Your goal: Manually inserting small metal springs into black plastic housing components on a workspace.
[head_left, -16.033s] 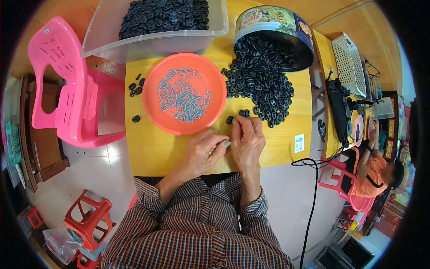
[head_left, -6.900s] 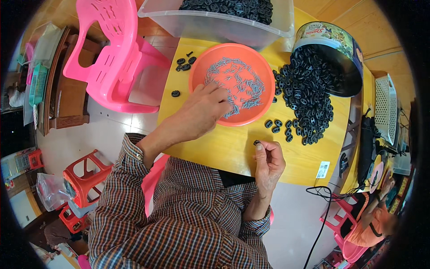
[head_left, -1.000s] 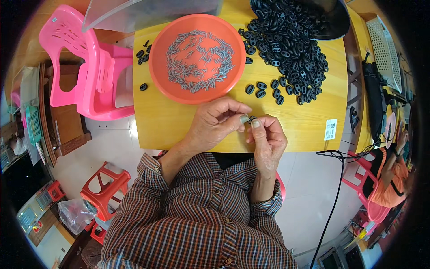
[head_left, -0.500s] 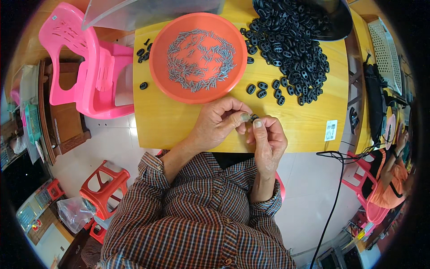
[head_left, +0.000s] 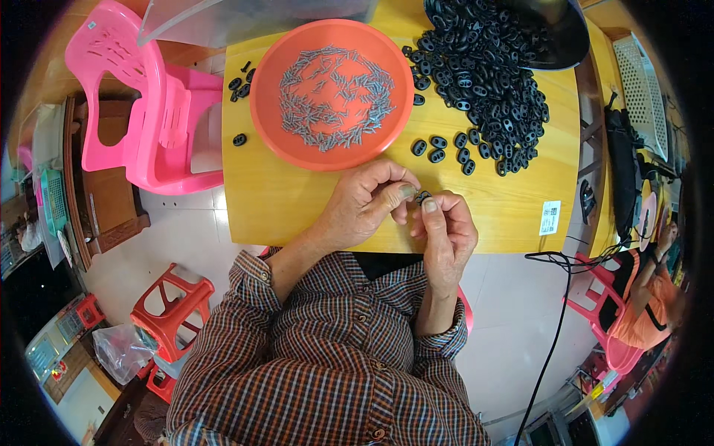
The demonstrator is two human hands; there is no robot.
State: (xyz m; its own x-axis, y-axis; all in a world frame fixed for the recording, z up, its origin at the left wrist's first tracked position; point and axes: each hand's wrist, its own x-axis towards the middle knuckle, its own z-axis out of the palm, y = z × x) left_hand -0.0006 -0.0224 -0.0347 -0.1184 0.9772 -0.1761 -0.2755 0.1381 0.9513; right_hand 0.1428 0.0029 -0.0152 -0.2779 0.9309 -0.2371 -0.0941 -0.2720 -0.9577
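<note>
Near the front edge of the yellow wooden desk (head_left: 506, 215), a small, partly hidden black plastic piece (head_left: 424, 197) is pinched by the right hand (head_left: 448, 234); the left hand (head_left: 364, 202) is curled beside it, its grip indiscernible. Both are angled inward.

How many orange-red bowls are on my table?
1: the round orange-red plastic bowl of small grey metal pieces, beyond your left hand and left of the heaped black oval pieces. The yellow wooden table runs out of frame, so others may be hidden.

Pale tiled floor (head_left: 513, 312). Pink plastic chair (head_left: 156, 160) left of yellow tabletop (head_left: 290, 212); brown wooden cabinet (head_left: 115, 204) farther left; red stool (head_left: 152, 327) lower left. Pink seat (head_left: 621, 357) far right.
</note>
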